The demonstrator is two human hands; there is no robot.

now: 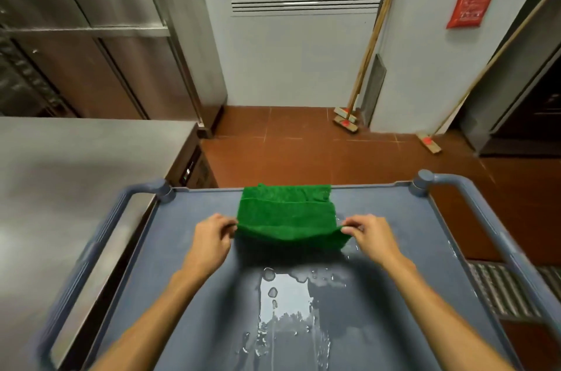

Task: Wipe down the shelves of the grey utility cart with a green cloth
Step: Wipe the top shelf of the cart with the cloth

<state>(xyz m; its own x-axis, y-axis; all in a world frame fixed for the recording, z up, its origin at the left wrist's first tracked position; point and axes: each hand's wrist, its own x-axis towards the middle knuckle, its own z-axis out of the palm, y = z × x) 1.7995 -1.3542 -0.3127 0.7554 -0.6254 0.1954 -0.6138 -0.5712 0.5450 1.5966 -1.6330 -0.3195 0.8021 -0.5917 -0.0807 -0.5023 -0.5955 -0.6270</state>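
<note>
The cloth (287, 219) lies on the cart (194, 234) top shelf, at its far edge. The left hand (209, 238) pinches the cloth's left near corner, the right hand (372, 237) its right. A puddle (285, 301) sits nearer than the cloth. A counter (76, 176) stands left of the cart; brooms (346, 118) lean on the wall beyond it.

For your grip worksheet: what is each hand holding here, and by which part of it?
Both hold the green cloth: the left hand pinches its near left corner, the right hand its near right corner, lifting that edge off the cart's top shelf.
</note>
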